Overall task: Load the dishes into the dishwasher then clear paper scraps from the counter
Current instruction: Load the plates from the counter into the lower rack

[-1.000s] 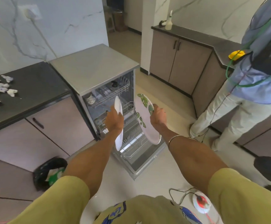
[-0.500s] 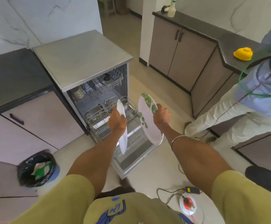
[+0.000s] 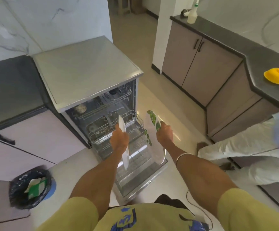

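Left hand (image 3: 119, 142): white plate (image 3: 124, 147) gripped edge-on | right hand (image 3: 164, 135): leaf-print plate (image 3: 153, 140) gripped by rim | both held above the lower rack (image 3: 135, 130) of the open dishwasher (image 3: 88, 72) | free slots apparently ahead; plates best lowered upright, one at a time.

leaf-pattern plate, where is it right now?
Head view, right of centre: the leaf-pattern plate is held on edge in the right hand, above the open dishwasher door, just right of the lower rack.
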A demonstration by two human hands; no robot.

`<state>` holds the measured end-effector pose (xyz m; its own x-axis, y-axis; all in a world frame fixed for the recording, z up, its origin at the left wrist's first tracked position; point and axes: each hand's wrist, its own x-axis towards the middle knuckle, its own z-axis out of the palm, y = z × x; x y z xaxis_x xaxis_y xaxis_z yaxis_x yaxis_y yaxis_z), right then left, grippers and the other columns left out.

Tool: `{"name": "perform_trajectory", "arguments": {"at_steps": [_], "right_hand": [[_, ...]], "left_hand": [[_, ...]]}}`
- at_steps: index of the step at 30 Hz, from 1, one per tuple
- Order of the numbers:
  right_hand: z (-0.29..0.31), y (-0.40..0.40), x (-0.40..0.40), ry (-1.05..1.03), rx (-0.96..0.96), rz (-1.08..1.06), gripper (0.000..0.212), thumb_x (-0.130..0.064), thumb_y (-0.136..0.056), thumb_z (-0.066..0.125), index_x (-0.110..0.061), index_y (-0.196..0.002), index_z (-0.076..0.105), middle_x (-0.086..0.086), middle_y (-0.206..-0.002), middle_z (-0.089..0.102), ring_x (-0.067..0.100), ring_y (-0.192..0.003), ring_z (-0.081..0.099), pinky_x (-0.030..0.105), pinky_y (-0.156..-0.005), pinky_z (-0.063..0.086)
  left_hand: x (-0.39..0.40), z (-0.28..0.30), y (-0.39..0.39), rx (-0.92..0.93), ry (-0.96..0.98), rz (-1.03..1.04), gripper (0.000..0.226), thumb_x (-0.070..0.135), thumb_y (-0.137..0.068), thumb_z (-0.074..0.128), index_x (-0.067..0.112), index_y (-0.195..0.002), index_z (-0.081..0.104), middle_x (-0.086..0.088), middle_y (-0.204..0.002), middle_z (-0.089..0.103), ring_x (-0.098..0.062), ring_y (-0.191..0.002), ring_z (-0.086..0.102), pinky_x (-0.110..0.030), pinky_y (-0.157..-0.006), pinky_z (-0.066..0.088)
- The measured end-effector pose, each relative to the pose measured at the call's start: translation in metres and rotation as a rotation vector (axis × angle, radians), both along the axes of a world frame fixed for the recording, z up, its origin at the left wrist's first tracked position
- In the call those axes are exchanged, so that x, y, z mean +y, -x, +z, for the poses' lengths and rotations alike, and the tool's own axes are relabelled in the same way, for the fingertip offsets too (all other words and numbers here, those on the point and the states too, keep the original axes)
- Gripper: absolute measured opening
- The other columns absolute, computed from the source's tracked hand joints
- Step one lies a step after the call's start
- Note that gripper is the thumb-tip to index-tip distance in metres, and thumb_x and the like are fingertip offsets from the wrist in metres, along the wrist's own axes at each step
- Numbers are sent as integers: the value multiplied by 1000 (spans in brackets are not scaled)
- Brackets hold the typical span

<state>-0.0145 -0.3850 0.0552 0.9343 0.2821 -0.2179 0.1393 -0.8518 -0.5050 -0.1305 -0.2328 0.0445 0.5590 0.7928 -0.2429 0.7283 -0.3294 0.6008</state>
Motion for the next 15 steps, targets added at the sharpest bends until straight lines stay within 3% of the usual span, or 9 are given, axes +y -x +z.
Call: {"name": "perform_trajectory", "arguments": {"at_steps": [5, 11, 15], "right_hand": [[-14, -50, 20, 42, 57, 85, 27, -1, -93, 45, -5, -118, 55, 19, -107, 62, 37, -92, 60, 33, -69, 44], [-47, -122, 41, 93, 109, 249, 28, -8, -93, 49, -6, -120, 56, 19, -114, 63, 39, -102, 63, 43, -86, 53], [-67, -166, 46, 82, 180, 342, 28, -5, -94, 50, -4, -121, 56, 18, -119, 63, 38, -110, 60, 41, -90, 50]], "left_hand": [[12, -23, -31, 64, 94, 74, 48, 16, -96, 55, 9, -140, 40, -14, -131, 60, -36, -114, 61, -48, -90, 54], [4, -63, -69, 109, 149, 222, 44, 13, -95, 54, 9, -137, 42, -13, -124, 62, -33, -108, 63, -44, -84, 55], [-11, -83, -107, 88, 176, 348, 53, 15, -93, 57, 13, -143, 38, -12, -125, 61, -36, -109, 63, -49, -85, 56]]}}
